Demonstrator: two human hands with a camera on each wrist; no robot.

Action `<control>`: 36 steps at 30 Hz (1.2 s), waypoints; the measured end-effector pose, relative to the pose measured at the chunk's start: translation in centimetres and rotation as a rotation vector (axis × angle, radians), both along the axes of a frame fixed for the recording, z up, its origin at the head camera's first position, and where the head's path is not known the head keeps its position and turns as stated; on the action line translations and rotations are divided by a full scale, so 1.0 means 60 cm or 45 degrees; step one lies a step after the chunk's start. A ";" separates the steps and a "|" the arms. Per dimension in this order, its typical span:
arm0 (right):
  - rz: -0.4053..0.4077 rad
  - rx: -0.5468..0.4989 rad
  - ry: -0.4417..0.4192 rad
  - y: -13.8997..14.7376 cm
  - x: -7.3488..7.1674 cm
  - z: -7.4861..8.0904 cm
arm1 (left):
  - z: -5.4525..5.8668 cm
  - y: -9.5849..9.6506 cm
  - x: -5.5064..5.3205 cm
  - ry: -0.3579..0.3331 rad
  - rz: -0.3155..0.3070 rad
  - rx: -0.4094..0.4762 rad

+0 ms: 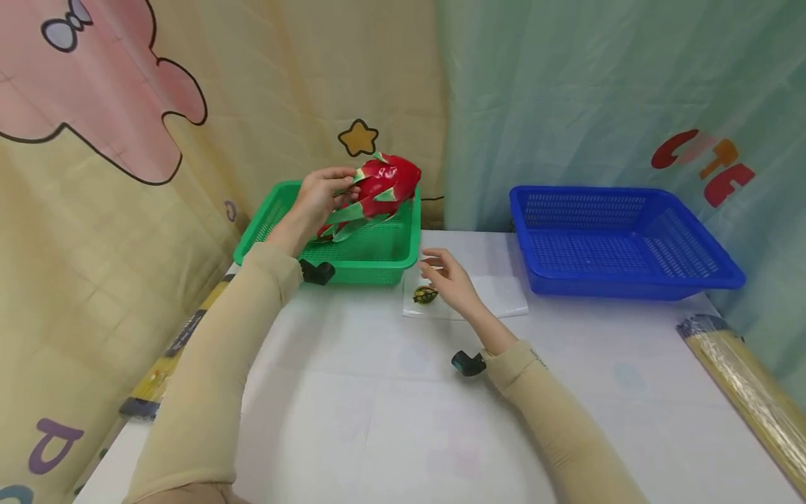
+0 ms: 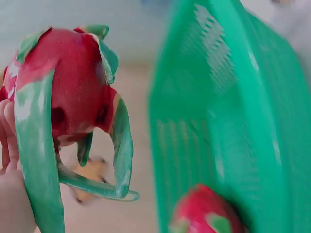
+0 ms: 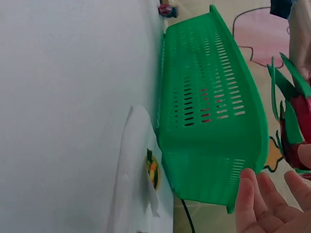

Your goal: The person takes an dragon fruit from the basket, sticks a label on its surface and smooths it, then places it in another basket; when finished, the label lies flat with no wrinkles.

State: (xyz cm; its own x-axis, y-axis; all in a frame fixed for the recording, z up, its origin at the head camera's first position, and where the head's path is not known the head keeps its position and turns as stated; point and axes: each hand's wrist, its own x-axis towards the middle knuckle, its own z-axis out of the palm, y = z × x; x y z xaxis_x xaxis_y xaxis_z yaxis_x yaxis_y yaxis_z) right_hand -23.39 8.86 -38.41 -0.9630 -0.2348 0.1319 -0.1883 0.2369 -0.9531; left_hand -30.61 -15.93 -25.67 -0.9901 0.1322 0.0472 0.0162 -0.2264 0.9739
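My left hand (image 1: 317, 199) holds a red dragon fruit (image 1: 389, 183) with green scales, raised over the green basket (image 1: 378, 275). In the left wrist view the fruit's (image 2: 77, 87) long green leaf tips hang down beside the basket's wall. Another dragon fruit (image 2: 206, 213) lies inside the basket, mostly hidden in the head view. My right hand (image 1: 452, 283) is in the air just right of the basket, fingers loosely bent and holding nothing. Below it lies a flat white plastic bag (image 1: 488, 297) with a round emblem.
A blue basket (image 1: 604, 287) stands at the back right of the white table (image 1: 352, 413). Long yellow wrapped packages lie along the left edge (image 1: 154, 378) and right edge (image 1: 749, 378). Printed curtains (image 1: 302, 77) hang close behind the baskets.
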 end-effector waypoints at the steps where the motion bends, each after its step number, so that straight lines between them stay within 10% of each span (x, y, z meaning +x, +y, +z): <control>1: -0.009 0.024 0.033 0.010 0.004 0.003 | 0.009 0.005 0.009 0.016 -0.015 0.034; 10: -0.081 -0.032 0.329 0.091 0.064 0.048 | 0.034 0.036 0.110 0.106 -0.318 0.159; 19: 0.027 -0.137 0.609 0.140 0.141 0.061 | -0.022 0.066 0.189 0.159 -0.545 -0.004; 36: 0.269 0.109 0.166 0.181 0.151 -0.029 | -0.190 0.115 0.229 0.121 -0.661 -0.347</control>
